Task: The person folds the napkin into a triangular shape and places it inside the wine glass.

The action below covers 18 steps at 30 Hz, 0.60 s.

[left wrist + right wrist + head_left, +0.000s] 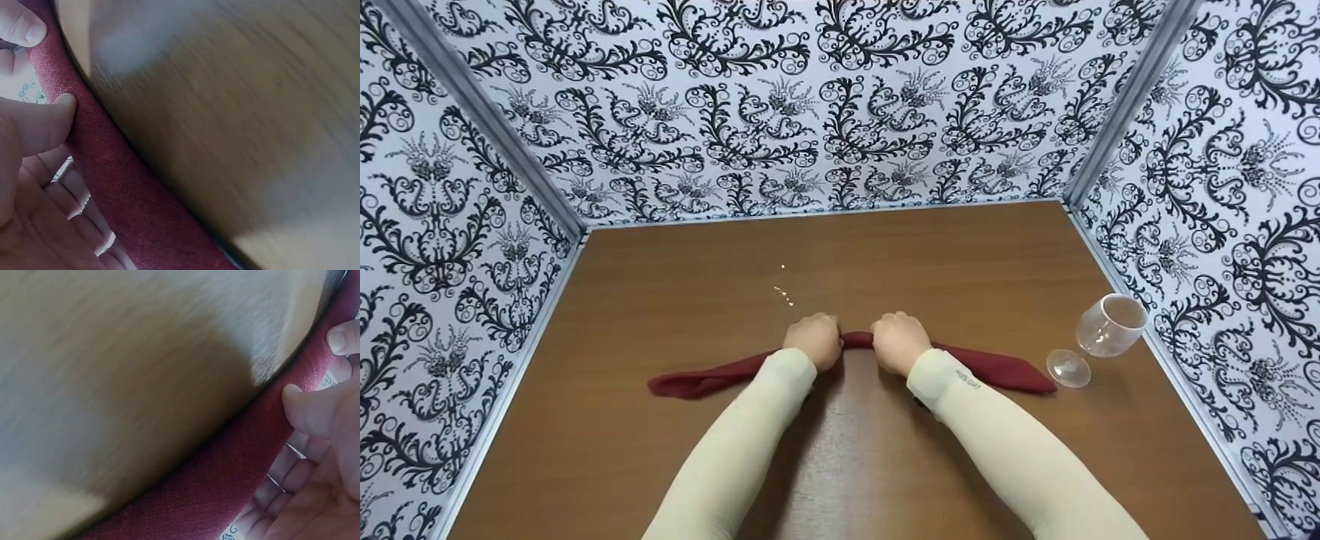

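A dark red cloth napkin [997,367], rolled into a long strip with pointed ends, lies across the wooden table from left to right. Near its middle, my left hand [814,341] and right hand [900,343] grip it side by side, with a short piece of cloth bare between them. In the left wrist view the left thumb [53,121] presses on the napkin [129,185], the fingers behind it. Much the same shows in the right wrist view, where the right thumb [309,405] lies on the cloth [208,478].
A clear stemmed glass [1110,326] stands at the right, its round base [1069,369] close to the napkin's right tip. Small white specks [784,295] show on the table [675,277] beyond the left hand. Patterned walls [750,112] enclose the back and both sides.
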Each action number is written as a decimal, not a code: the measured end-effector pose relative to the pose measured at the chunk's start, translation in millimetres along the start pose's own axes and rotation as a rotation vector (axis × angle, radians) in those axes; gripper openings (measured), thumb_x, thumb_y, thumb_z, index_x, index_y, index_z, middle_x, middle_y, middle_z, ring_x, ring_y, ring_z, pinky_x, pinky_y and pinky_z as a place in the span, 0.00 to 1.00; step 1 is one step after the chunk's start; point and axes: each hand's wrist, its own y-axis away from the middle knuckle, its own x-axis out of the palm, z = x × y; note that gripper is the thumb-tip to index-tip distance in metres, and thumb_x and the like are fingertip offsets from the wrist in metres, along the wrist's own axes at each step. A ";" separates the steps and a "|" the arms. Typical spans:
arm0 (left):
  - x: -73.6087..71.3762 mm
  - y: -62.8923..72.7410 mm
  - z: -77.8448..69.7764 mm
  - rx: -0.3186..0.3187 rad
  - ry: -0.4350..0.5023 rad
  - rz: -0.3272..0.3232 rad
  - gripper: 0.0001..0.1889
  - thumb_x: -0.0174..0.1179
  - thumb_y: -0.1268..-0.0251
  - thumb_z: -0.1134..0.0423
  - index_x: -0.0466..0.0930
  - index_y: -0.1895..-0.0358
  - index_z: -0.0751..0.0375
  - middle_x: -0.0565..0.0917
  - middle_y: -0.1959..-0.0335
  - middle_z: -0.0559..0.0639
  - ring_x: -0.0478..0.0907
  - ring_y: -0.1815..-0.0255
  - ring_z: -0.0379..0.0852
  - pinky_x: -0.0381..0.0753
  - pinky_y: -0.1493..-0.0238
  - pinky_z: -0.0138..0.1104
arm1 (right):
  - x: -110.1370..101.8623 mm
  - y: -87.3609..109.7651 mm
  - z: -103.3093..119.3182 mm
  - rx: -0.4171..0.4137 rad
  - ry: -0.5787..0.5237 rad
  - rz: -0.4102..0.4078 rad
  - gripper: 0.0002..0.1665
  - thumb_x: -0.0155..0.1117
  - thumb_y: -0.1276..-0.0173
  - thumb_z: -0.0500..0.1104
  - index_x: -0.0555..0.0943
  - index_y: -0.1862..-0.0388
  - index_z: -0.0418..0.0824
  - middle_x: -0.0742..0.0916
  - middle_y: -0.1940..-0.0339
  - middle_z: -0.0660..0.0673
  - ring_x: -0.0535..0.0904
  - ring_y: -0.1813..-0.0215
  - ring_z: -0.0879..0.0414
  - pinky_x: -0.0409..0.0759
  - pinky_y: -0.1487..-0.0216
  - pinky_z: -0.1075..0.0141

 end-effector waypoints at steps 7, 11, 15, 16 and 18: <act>0.6 1.9 0.2 -0.001 0.005 -0.008 0.07 0.65 0.29 0.56 0.86 0.60 0.55 0.89 0.56 0.55 0.88 0.50 0.61 0.86 0.52 0.55 | 5.2 -0.9 -1.7 0.001 -0.001 -0.018 0.06 0.65 0.30 0.37 0.88 0.60 0.38 0.89 0.57 0.37 0.84 0.51 0.36 0.84 0.48 0.44; 0.2 2.1 0.4 -0.006 0.005 0.003 0.07 0.64 0.29 0.56 0.87 0.58 0.54 0.89 0.55 0.54 0.88 0.50 0.60 0.86 0.51 0.55 | 7.8 -0.9 -2.2 -0.004 0.003 -0.039 0.07 0.64 0.30 0.37 0.88 0.61 0.37 0.89 0.58 0.36 0.84 0.52 0.37 0.84 0.49 0.44; 1.3 0.6 0.8 -0.014 0.013 0.007 0.07 0.64 0.29 0.56 0.88 0.58 0.54 0.90 0.55 0.54 0.88 0.50 0.60 0.86 0.51 0.55 | 8.7 -0.5 -2.1 0.005 0.000 -0.049 0.08 0.63 0.28 0.38 0.88 0.61 0.38 0.89 0.58 0.37 0.84 0.52 0.37 0.84 0.49 0.44; 1.8 0.1 1.0 -0.016 0.015 0.007 0.07 0.65 0.29 0.55 0.88 0.59 0.54 0.90 0.55 0.54 0.88 0.50 0.60 0.86 0.51 0.55 | 8.9 -0.4 -2.2 0.007 -0.001 -0.050 0.08 0.63 0.28 0.38 0.88 0.61 0.38 0.89 0.58 0.37 0.84 0.52 0.37 0.84 0.49 0.44; 3.0 -1.0 1.3 -0.018 0.019 0.009 0.08 0.65 0.29 0.55 0.88 0.59 0.54 0.90 0.54 0.54 0.88 0.49 0.60 0.86 0.50 0.55 | 8.9 -0.2 -2.1 0.010 0.000 -0.048 0.08 0.63 0.28 0.38 0.88 0.61 0.38 0.89 0.58 0.37 0.84 0.52 0.37 0.84 0.49 0.44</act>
